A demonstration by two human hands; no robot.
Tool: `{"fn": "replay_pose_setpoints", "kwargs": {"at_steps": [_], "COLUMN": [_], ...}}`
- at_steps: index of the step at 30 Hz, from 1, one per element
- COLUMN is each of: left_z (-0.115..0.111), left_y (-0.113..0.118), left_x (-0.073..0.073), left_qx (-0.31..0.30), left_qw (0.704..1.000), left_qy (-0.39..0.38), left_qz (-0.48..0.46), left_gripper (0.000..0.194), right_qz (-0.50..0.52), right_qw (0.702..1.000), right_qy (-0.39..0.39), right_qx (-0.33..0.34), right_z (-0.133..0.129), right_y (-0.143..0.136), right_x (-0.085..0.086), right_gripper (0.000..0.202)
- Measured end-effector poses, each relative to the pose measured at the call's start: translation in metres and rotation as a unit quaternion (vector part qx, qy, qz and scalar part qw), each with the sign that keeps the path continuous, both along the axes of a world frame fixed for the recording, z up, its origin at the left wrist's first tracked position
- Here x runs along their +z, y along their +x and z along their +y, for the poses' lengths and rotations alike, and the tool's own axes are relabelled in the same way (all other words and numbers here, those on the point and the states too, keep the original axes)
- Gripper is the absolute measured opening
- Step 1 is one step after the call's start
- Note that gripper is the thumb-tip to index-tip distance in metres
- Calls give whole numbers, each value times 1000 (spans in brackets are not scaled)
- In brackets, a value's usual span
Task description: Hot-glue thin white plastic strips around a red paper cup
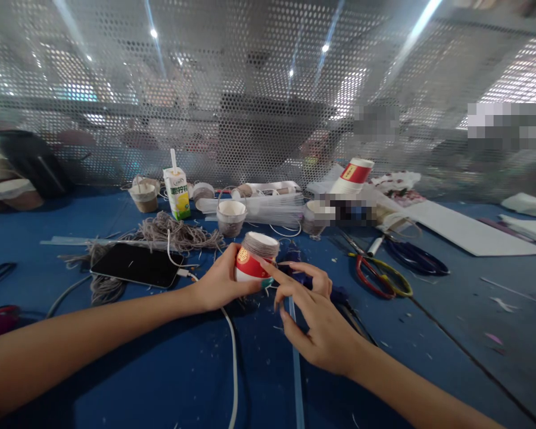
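A red and white paper cup (250, 265) with grey cord wound round its upper part is tilted slightly in the middle of the view. My left hand (218, 280) is wrapped round the cup from the left, thumb along its lower side. On the right, my right hand (310, 310) has its fingers apart, and the index fingertip reaches the cup's side near the wound cord. Nothing shows within the right hand. Just behind the cup stands a small cord-covered bucket (231, 217) with a handle.
A phone (136, 264) with a white cable lies on the blue table (161, 369), beside tangled grey cord (178, 232). Farther back are a drink carton (177, 193), clear strips (268, 208) and stacked cups (354, 177). Scissors (375, 277) lie at the right.
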State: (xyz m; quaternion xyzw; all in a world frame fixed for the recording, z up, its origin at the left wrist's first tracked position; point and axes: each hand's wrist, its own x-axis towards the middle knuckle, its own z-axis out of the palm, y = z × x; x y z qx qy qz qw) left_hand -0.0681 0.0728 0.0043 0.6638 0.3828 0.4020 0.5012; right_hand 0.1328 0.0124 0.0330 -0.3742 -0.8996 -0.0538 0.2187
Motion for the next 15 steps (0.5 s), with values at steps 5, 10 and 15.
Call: {"fn": "replay_pose_setpoints", "kwargs": {"at_steps": [5, 10, 15], "left_z": [-1, 3, 9], "left_y": [1, -1, -5], "left_x": [7, 9, 8], "left_qx": [-40, -27, -99], "left_qw": [990, 980, 960], "left_qy": [-64, -105, -157], "left_qz": [-117, -165, -210], "left_gripper": [52, 61, 63], "right_qz": [13, 48, 102], "right_qw": [1000, 999, 994], "right_qy": [8, 14, -19], "right_qx": [-3, 6, 17], "right_z": [1, 4, 8], "right_y": [5, 10, 18], "right_x": [0, -2, -2], "right_gripper": [23, 22, 20]}}
